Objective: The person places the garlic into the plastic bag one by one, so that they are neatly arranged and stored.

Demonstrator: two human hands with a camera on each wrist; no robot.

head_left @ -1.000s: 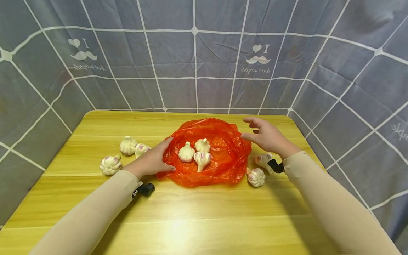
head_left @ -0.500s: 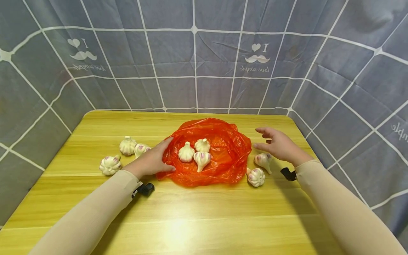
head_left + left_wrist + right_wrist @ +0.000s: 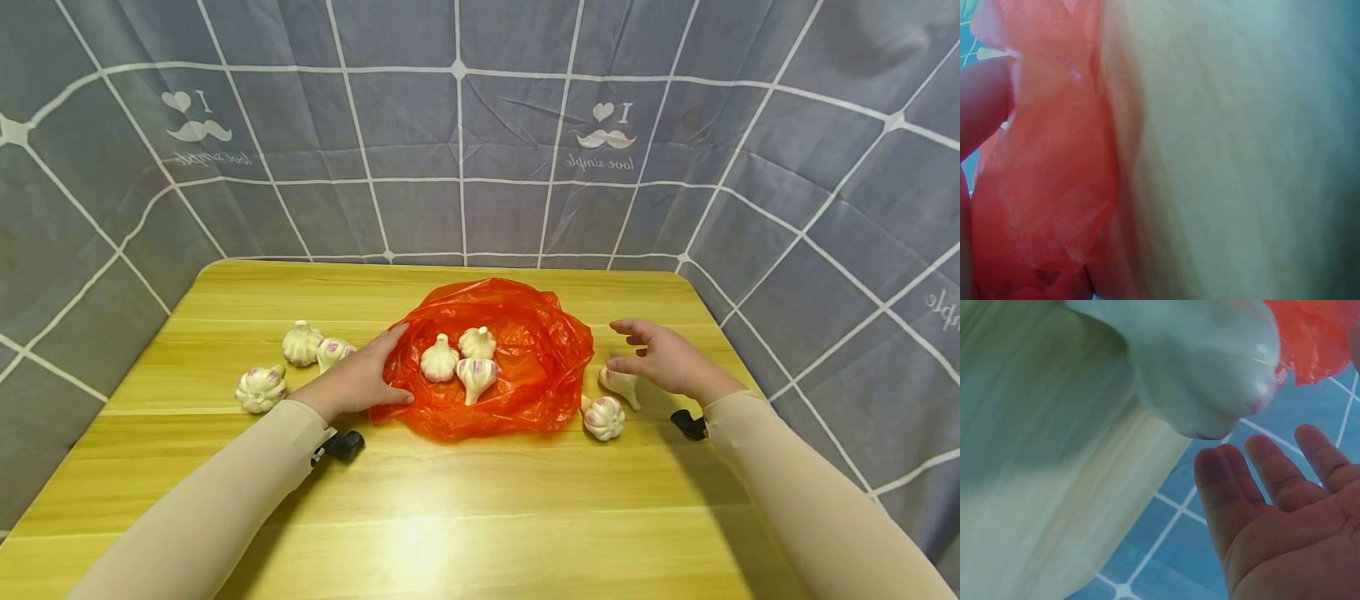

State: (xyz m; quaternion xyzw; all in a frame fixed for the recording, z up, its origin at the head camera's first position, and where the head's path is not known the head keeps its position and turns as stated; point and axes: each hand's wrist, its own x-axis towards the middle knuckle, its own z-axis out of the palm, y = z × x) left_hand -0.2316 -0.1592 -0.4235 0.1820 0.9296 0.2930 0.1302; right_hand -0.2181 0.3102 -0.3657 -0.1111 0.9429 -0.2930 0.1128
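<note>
A red plastic bag [image 3: 540, 400] lies spread and crumpled on the wooden table, with three garlic bulbs [image 3: 438, 360] inside its mouth. My left hand [image 3: 354, 382] rests against the bag's left edge, thumb and fingers spread apart; in the left wrist view red plastic [image 3: 1047, 181] fills the space beside a finger [image 3: 982, 103]. My right hand [image 3: 671, 362] hovers above a garlic bulb [image 3: 621, 387] to the right of the bag and partly covers it. In the right wrist view that bulb [image 3: 1210, 369] appears close to the fingertips [image 3: 1213, 465], with nothing held.
Another garlic bulb [image 3: 603, 417] sits against the bag's right side. To the left are further bulbs, a single one [image 3: 260, 388] and two touching [image 3: 302, 342], partly behind my left hand. A grey checked curtain [image 3: 495, 133] encloses the table [image 3: 487, 517] at the back and sides.
My right hand has drawn away from the bag's right edge, moving right and then down toward the garlic bulb there. The left hand, the bag and its bulbs stay put.
</note>
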